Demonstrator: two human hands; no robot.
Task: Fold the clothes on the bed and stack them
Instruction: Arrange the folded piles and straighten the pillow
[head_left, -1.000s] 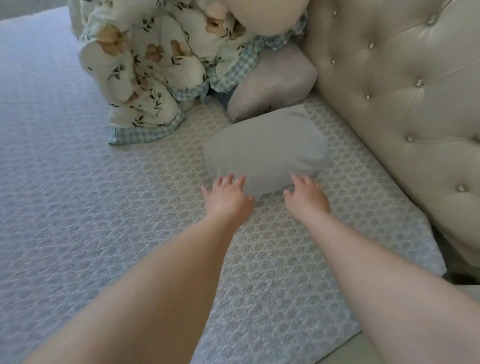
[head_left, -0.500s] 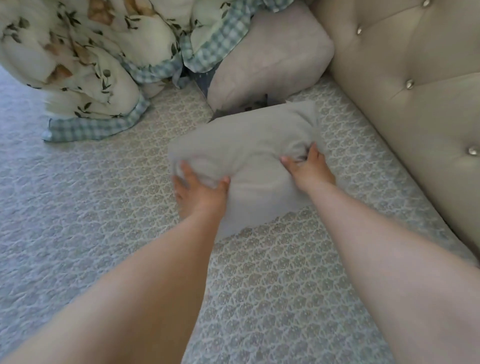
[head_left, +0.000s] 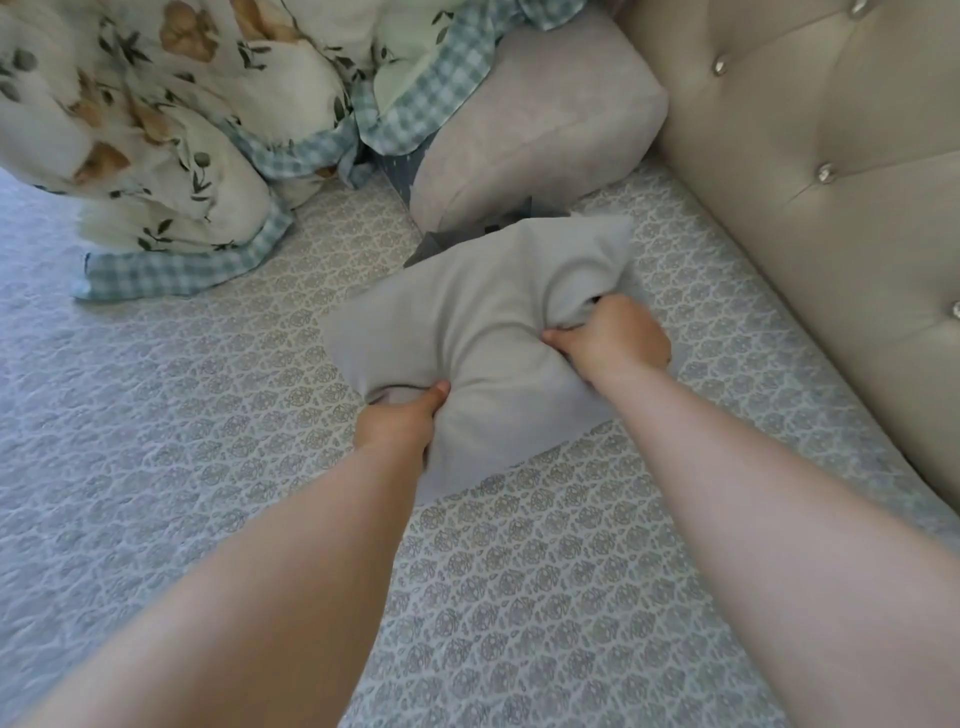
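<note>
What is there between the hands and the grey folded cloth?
Nothing visible: the left hand and the right hand already grip the grey folded cloth directly, bunching it on the bedspread.

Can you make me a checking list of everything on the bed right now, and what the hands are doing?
Surface: patterned bedspread, lying flat.
Job's things: grey folded cloth, bunched where it is gripped.
Clutter: floral quilt with checked trim, heaped at the back; pinkish pillow beside it; a dark item peeks out behind the cloth, too hidden to tell.
Hands: left hand grips the cloth's near edge; right hand grips its right side.
Cables: nothing seen.
Surroundings: tufted beige headboard on the right.
</note>
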